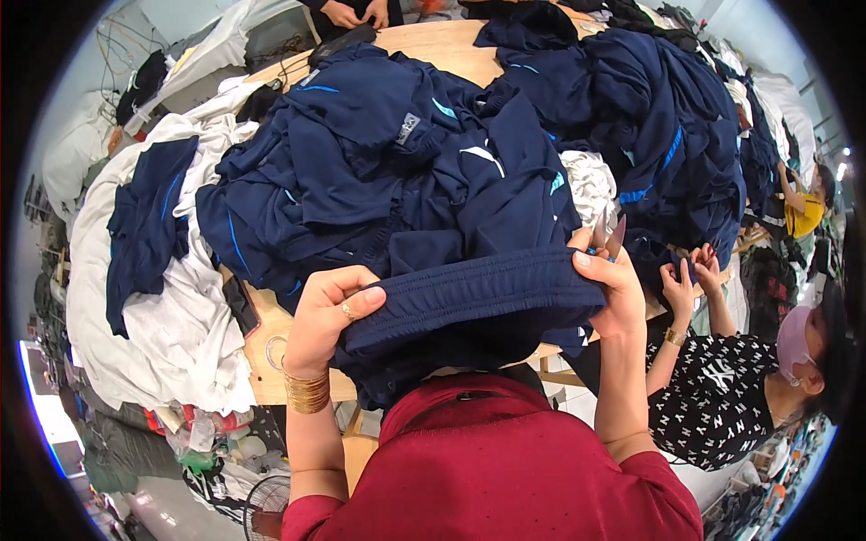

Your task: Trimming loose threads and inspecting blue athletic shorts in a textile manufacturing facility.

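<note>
A pair of navy pants (pixel 478 287) is stretched by its wide elastic waistband in front of my chest. My left hand (pixel 336 311) is closed on the left end of the band, thumb on top. My right hand (pixel 618 281) pinches the right end, its thumb lying on the stitched edge. From the same hand stick up the pointed metal blades of small scissors (pixel 614 236); their handle is mostly hidden by my fingers. The lower part of the pants hangs toward my lap, partly out of sight.
A big heap of navy garments (pixel 334 153) covers the wooden table (pixel 433 41), with a second navy pile (pixel 649 117) at the right. White cloth (pixel 171 352) drapes the left side. Close on my right, a masked co-worker (pixel 713 388) works with both hands raised. Another person's hands (pixel 356 13) show at the far edge.
</note>
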The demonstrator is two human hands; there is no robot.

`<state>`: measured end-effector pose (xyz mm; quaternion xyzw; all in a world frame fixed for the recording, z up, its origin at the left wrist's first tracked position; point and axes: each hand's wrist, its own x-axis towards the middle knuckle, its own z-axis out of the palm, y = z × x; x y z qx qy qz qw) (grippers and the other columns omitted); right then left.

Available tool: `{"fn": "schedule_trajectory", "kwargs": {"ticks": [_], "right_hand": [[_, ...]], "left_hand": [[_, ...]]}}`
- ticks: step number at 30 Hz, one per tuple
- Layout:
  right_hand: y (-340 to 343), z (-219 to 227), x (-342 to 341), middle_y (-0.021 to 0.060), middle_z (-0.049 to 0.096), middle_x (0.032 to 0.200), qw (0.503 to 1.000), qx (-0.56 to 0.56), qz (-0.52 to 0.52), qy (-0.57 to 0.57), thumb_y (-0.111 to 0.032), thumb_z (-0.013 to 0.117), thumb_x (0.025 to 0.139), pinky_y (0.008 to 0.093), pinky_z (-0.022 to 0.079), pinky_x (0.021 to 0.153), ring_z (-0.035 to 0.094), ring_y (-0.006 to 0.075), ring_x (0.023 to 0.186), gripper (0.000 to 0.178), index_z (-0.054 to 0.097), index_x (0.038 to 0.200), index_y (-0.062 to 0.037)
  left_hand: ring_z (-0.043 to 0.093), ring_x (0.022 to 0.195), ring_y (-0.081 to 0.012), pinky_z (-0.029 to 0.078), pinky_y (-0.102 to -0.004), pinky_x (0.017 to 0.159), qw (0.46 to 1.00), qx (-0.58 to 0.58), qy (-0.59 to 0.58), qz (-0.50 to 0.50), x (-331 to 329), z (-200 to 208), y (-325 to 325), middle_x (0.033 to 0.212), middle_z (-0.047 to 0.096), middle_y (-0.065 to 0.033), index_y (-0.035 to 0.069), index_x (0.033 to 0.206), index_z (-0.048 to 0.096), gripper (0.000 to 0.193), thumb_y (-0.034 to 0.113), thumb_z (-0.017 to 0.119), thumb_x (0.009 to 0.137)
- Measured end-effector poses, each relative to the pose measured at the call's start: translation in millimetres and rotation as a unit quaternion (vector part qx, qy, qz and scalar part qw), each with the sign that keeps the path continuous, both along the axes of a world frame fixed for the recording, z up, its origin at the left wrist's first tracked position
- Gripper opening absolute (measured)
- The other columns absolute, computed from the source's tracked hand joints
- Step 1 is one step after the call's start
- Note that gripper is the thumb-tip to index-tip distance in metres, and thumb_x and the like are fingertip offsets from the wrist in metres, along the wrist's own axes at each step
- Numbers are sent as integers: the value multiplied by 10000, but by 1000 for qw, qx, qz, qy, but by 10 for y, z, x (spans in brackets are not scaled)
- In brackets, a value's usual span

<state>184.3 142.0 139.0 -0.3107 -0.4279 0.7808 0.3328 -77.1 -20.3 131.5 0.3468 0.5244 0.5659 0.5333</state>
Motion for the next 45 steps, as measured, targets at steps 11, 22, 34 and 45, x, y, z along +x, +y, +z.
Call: {"fn": "schedule_trajectory", "kwargs": {"ticks": [11,22,34,45], "right_hand": [[-98,148,-12,-2,582,660,997,15,25,-74,-109,617,770,159,247,411,444,9,475,145,607,826,24],[-166,91,-132,-25,573,661,993,21,67,-91,-132,622,788,160,236,424,428,-1,493,156,620,856,9],[-483,-2,-502,13,550,720,736,629,184,-170,1,705,648,270,456,521,580,165,600,377,677,1003,-124],[-341,-86,-380,2,532,677,918,364,16,-157,21,633,788,197,334,523,463,54,587,108,672,881,-16]], "left_hand": [[478,609,-18,375,-164,563,1000,18,-8,-8,-56,-153,3,692,579,15,-30,789,589,158,112,614,855],[496,634,-53,394,-208,578,976,0,217,31,15,-135,43,737,585,6,-10,817,594,113,97,610,850],[503,1168,-217,395,-356,993,964,89,-240,66,526,-152,307,1257,517,-132,-27,1317,371,399,155,427,966],[377,1288,-267,301,-394,1067,925,147,-350,31,575,-26,224,1405,323,-184,-43,1406,160,533,67,366,928]]}}
